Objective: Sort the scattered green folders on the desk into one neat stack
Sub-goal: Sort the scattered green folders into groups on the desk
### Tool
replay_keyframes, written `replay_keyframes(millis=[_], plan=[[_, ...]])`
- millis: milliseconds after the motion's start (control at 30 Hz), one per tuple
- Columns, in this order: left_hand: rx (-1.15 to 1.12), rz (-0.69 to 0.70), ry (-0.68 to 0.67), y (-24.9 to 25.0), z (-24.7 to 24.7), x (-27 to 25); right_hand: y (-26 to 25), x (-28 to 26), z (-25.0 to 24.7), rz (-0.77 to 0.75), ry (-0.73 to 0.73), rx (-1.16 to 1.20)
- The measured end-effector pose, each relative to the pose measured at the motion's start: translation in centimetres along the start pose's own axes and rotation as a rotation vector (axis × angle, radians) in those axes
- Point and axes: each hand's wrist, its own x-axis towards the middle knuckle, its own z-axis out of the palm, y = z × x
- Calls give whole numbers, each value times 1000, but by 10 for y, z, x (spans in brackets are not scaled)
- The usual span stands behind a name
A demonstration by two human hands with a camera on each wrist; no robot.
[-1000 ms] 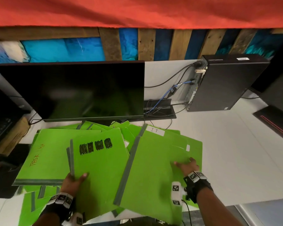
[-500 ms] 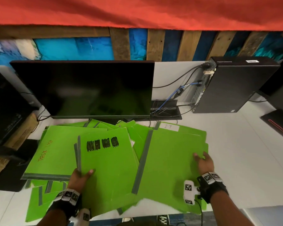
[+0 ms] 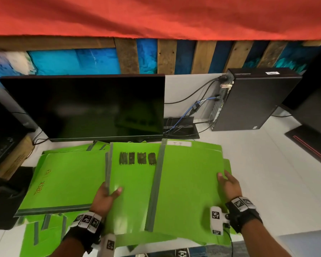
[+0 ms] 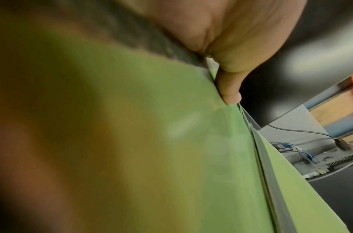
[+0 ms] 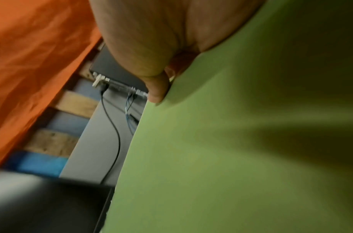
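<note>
1. While the left hand closes its grip on the near left edge of the scribbled folder, thumb on top and fingers curled beneath, the right hand lays its thumb over the right edge of the labelled folder; its other fingers are hidden, so whether this grip is a pinch or only a press cannot be told.
2. Both folders are flat, smooth sheets of bright green card, each with a dull grey spine strip along its left edge; they lie side by side just in front of the monitor, the labelled one overlapping the scribbled one.
3. Black marker blots sit in a row near the top of the scribbled folder; a white paper label sits at the top of the other.
4. Left of these, still in front of the monitor, lies the handwritten folder, with orange lettering, over more green folders fanned loosely on the white table.
5. Right of the monitor stands a black, boxy computer case with blue and black cables at its back.
</note>
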Motion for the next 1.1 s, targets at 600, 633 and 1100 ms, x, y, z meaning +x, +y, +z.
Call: replay_keyframes(millis=[600, 633, 1100], plan=[[-223, 55, -83, 28, 23, -49, -13, -38, 131, -74, -291, -387], [-163, 95, -82, 30, 24, -50, -14, -36, 135, -61, -292, -386], [-153, 1, 106, 3, -42, -13, 11, 25, 8, 304, 179, -787]])
